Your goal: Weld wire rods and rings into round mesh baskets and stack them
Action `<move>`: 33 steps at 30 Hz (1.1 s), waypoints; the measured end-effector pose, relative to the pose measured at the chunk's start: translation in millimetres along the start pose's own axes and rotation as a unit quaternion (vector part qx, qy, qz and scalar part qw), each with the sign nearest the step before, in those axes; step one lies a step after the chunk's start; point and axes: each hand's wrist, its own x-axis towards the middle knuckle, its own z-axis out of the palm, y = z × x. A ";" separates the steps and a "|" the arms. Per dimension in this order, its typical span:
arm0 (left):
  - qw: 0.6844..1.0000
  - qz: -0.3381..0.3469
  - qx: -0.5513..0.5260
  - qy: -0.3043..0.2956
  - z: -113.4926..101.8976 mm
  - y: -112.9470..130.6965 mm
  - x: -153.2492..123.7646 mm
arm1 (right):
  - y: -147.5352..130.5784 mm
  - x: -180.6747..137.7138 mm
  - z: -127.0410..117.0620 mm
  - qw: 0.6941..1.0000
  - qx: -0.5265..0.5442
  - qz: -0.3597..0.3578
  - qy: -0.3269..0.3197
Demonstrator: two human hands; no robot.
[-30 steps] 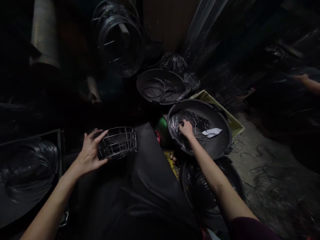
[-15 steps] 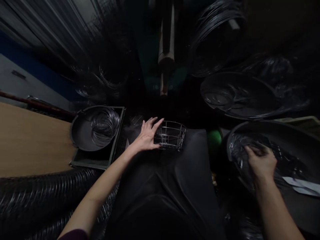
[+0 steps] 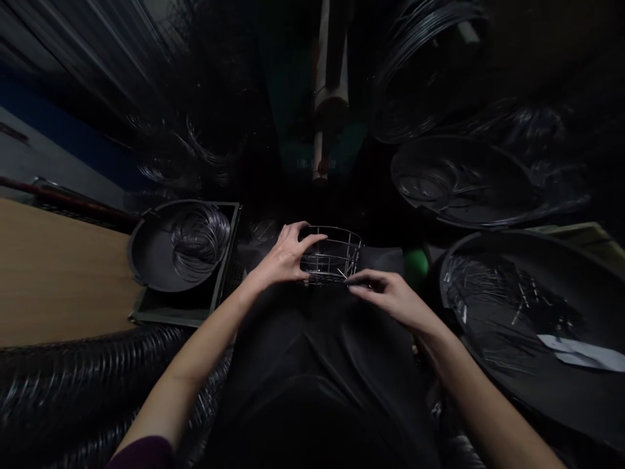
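A small round wire basket rests at the front edge of a dark surface before my lap. My left hand grips its left side, thumb low and fingers over the upper rim. My right hand is at the basket's lower right, thumb and forefinger pinched on a short wire piece. That piece tilts up against the basket's lower wires; whether it touches them I cannot tell.
On the right stands a wide dark basin of short wire pieces with white paper slips. Another basin lies behind it. At left, a bowl holds wire rings. A machine rod hangs ahead.
My right hand has come from the right basin to the basket, bringing a short wire piece. My left hand stays on the basket. The view has shifted slightly.
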 end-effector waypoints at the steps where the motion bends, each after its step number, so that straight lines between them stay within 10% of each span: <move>1: 1.000 0.002 -0.001 0.000 -1.8 -1.3 -0.6 | -11.2 9.9 -0.4 0.999 -0.033 -0.017 -0.015; 14: 0.990 -0.050 -0.084 0.106 -24.5 -32.2 -4.7 | -39.8 69.6 12.8 0.844 -0.444 -0.295 0.064; 33: 0.985 -0.011 -0.119 0.124 -30.6 -53.1 35.4 | -45.5 107.4 -18.6 0.829 -0.374 -0.411 0.066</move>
